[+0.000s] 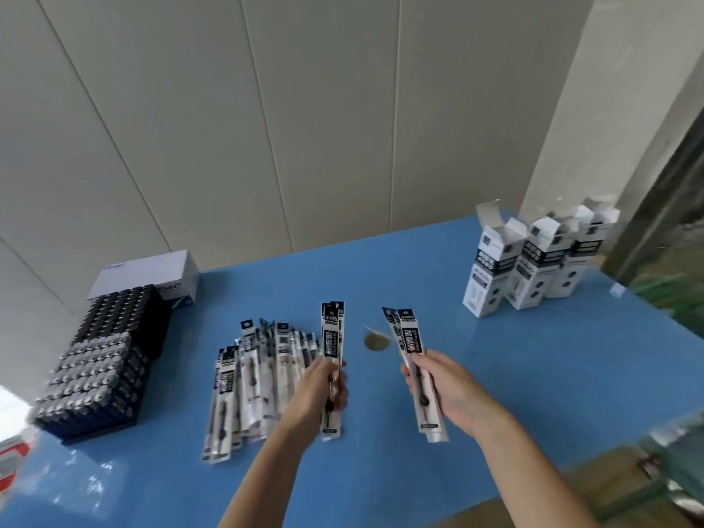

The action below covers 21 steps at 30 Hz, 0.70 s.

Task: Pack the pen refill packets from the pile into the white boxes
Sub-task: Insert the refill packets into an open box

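Head view: the left hand (pixel 318 392), fingers (pixel 340 379) curled, grips a few refill packets (pixel 332 333); the right hand (pixel 449 390) grips another bunch (pixel 409 333) likewise (both upright). The pile (pixel 253 379) lies just left on the blue counter (pixel 438 283); white boxes (pixel 533 264) stand open, far right.

The left forearm (pixel 263 478) and right forearm (pixel 533 474) reach forward side by side, the left hand (pixel 324 390) clasping a few upright packets (pixel 332 337), the right hand (pixel 445 390) gripping a second bunch (pixel 407 333) tilted slightly leftward.
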{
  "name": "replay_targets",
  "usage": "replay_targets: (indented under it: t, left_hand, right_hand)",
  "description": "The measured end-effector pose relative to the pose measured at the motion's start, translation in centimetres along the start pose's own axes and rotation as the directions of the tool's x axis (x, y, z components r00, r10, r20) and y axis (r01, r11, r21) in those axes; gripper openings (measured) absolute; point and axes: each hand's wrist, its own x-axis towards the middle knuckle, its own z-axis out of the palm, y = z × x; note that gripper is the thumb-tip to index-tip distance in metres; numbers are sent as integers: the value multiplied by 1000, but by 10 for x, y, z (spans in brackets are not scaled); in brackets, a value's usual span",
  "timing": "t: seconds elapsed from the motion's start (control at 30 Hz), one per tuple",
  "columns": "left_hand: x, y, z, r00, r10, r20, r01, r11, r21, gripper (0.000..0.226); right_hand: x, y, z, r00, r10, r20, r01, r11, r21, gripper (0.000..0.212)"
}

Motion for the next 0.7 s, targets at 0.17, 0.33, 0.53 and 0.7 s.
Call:
replay_targets:
  t: [0.17, 0.33, 0.53, 0.7]
  left_hand:
    - [-8, -4, 84, 993, 29, 119, -28, 1000, -8, 20]
    - [-12, -5, 167, 984, 113, 140, -118, 993, 27, 16]
    - [-2, 2, 207, 983, 164, 83, -176, 968, 179, 13]
    - [8, 21, 231, 973, 232, -2, -229, 962, 149, 17]
  right_hand:
    - [-14, -24, -71, 994, -95, 47, 100, 988, -120, 12]
    - [-20, -56, -150, 972, -211, 104, 234, 914, -330, 15]
    - [-13, -79, -195, 925, -356, 130, 375, 810, -451, 11]
    - [-5, -110, -214, 847, -515, 130, 509, 717, -476, 11]
